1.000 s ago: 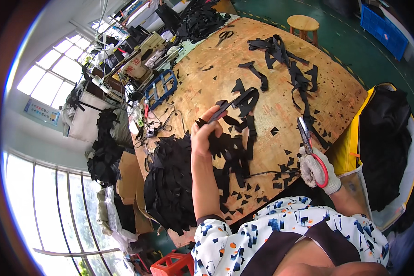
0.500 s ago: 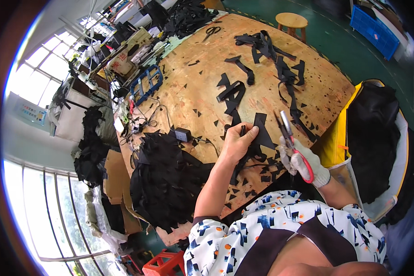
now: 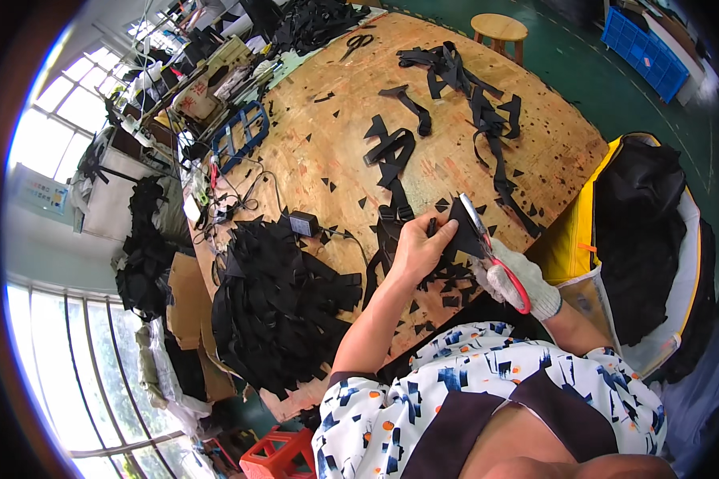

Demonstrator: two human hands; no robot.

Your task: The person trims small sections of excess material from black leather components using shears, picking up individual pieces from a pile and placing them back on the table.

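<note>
My bare left hand (image 3: 422, 247) pinches a piece of black fabric webbing (image 3: 463, 226) between thumb and fingers, above the wooden table. In my right hand (image 3: 519, 281), which wears a pale knit glove, are red-handled scissors (image 3: 473, 214). The scissor blades lie at the right edge of the held piece; whether they are fully closed on it is hard to see. Beneath both hands lie small black offcuts (image 3: 451, 299). Just beyond my left hand a black webbing strap (image 3: 391, 164) stretches up the table.
A big heap of black strips (image 3: 284, 311) covers the table's near left. Beside it are a black power adapter (image 3: 302, 223) and its cable. More straps (image 3: 495, 128) lie farther off, near other scissors (image 3: 358, 45). A yellow-edged bag (image 3: 587, 219) stands at the right.
The scissors have come left, from beside the black piece onto its right edge, with my right hand closer to my left. The whole view has shifted slightly.
</note>
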